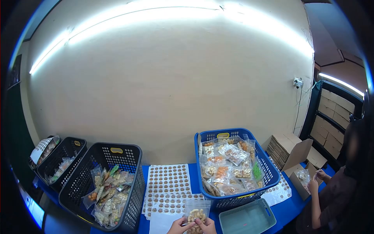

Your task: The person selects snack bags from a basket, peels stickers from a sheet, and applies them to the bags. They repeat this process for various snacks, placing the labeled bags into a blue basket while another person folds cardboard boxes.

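Both my hands sit at the bottom edge of the head view, holding a small clear snack bag filled with pale puffed pieces. My left hand grips its lower left side. My right hand pinches its lower right side. The bag stands upright over sticker sheets covered in round brown labels, lying on the blue table. Only the fingers and knuckles of each hand show.
A blue basket of snack bags stands right of the sheets, with a teal tray in front. Black baskets with more bags stand at left. Another person at right handles a bag beside cardboard boxes.
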### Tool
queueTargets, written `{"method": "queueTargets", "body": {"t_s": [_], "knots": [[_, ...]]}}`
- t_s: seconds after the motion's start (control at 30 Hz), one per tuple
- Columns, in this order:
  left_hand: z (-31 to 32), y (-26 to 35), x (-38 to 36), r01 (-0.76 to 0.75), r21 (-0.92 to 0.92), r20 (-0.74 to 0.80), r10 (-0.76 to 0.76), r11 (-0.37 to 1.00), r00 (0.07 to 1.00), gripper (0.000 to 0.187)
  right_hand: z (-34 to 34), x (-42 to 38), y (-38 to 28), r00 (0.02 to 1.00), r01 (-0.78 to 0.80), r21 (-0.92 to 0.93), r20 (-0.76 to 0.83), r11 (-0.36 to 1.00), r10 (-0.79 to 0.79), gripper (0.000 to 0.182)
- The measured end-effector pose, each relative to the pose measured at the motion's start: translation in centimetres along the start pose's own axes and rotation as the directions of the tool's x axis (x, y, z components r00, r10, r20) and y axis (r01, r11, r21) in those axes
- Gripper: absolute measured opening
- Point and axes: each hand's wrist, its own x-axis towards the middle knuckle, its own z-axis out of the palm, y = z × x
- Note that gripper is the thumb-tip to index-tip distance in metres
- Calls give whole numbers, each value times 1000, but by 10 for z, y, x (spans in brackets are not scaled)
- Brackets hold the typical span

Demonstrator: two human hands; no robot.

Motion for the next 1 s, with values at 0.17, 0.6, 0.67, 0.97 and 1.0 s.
{"method": "queueTargets", "body": {"t_s": [0.17, 0.6, 0.67, 0.97, 1.0], "knots": [[-9, -7, -6, 53, -77, 91, -46, 996, 995, 35, 7, -9, -6, 998, -51, 63, 37, 997, 49, 24], [-7, 46, -20, 221, 74, -100, -213, 973, 972, 33, 10, -3, 2, 992, -78, 42, 101, 996, 74, 25], [-12, 33, -19, 152, 58, -92, -147, 987, 985, 31, 9, -4, 19, 993, -121, 74, 25, 990, 119, 25], [-25, -16, -19, -37, 83, -145, 49, 996, 988, 31, 21, -4, -1, 966, -54, 27, 255, 998, 46, 24], [-22, -14, -20, -55, 41, -163, 61, 998, 985, 30, 23, -5, -9, 962, -72, 45, 267, 996, 57, 24]]}}
